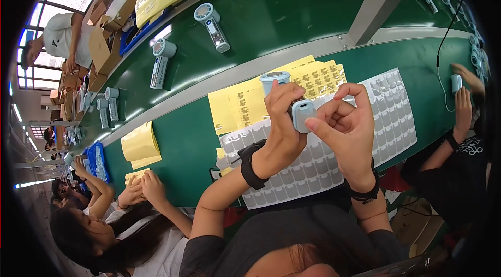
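My left hand [283, 128] is wrapped round a light-blue handheld fan [275, 76], its round head showing above my fingers. The fan's flat end, with a small slot and a grey panel [302, 115], is turned toward me. My right hand [352, 138] is at that end, thumb on the panel's edge and the other fingers curled. Whether a loose film lies under the thumb I cannot tell. Beneath both hands is a clear sheet of grey rounded stickers [389, 120], partly over yellow label sheets [235, 104].
Several handheld fans, one of them upper middle [211, 26], lie beyond a metal rail. A grey post [383, 0] rises at the upper right. Co-workers' hands are busy at left [143, 188] and right [462, 99]. A folded yellow sheet [141, 144] lies left.
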A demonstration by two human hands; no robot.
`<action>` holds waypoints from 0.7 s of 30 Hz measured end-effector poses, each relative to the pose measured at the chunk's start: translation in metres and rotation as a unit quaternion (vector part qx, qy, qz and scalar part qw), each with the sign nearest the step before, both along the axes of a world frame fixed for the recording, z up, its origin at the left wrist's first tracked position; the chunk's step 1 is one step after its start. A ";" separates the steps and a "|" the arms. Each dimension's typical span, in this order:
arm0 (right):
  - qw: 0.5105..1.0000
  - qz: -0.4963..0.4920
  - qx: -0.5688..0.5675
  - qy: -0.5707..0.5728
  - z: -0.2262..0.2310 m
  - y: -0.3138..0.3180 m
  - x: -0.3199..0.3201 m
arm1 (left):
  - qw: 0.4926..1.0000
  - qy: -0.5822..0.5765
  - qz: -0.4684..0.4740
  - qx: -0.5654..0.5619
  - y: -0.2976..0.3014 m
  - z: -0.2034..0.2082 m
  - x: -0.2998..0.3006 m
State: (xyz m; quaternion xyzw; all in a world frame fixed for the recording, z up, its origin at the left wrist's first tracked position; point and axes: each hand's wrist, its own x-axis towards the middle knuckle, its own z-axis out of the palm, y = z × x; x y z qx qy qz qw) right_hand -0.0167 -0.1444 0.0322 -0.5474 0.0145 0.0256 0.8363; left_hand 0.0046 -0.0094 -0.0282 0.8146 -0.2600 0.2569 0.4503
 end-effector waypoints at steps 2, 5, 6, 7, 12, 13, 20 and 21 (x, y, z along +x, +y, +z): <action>1.000 0.000 -0.005 -0.002 0.001 0.000 0.000 | 1.000 -0.002 -0.004 -0.007 -0.001 0.000 0.000; 1.000 -0.007 -0.009 0.004 0.002 0.000 0.000 | 1.000 -0.005 -0.004 -0.005 0.000 0.000 0.001; 1.000 -0.009 -0.015 0.001 0.002 0.001 -0.001 | 1.000 -0.004 0.001 0.002 0.000 -0.002 0.001; 1.000 -0.011 -0.021 -0.003 0.003 0.001 -0.001 | 1.000 -0.004 0.006 0.009 0.001 -0.002 0.001; 0.999 -0.021 -0.028 -0.010 0.001 0.003 -0.002 | 1.000 -0.007 0.008 0.009 0.001 -0.004 0.001; 0.999 -0.022 -0.029 -0.011 0.001 0.004 -0.002 | 1.000 -0.009 0.008 0.007 0.001 -0.005 0.001; 0.998 -0.031 -0.051 -0.015 0.003 0.005 -0.003 | 1.000 -0.015 0.014 0.016 0.000 -0.006 0.001; 0.997 -0.037 -0.059 -0.020 0.003 0.006 -0.003 | 1.000 -0.018 0.014 0.018 0.000 -0.006 0.001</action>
